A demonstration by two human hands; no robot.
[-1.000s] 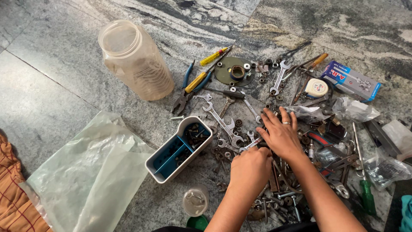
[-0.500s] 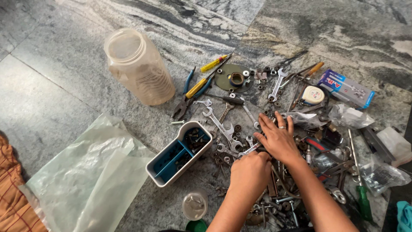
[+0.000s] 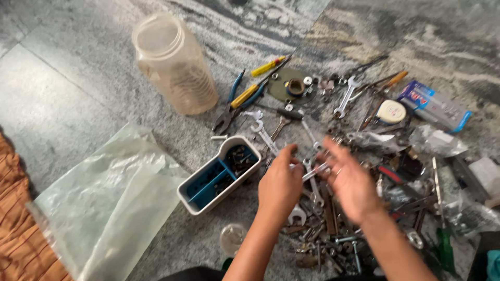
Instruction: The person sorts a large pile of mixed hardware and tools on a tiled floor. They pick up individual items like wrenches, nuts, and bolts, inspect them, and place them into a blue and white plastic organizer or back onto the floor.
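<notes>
Nearest the camera, two bare forearms reach out over a stone floor strewn with metal hardware. Both hands are blurred. The left hand hovers over the pile of spanners and bolts, its fingers curled in and pinched together; what they hold, if anything, cannot be told through the blur. The right hand sits just beside it, fingers spread wide and palm turned inward, gripping nothing. A slim silvery spanner lies between the two hands.

Left of the left hand stands a white tray with blue dividers, one compartment holding dark screws. A crumpled clear plastic bag lies further left. Beyond the hands lie pliers with blue handles, a yellow screwdriver, a round olive metal plate and a tape measure. A blue and white box rests at far right. Farthest back stands an open, translucent plastic jar.
</notes>
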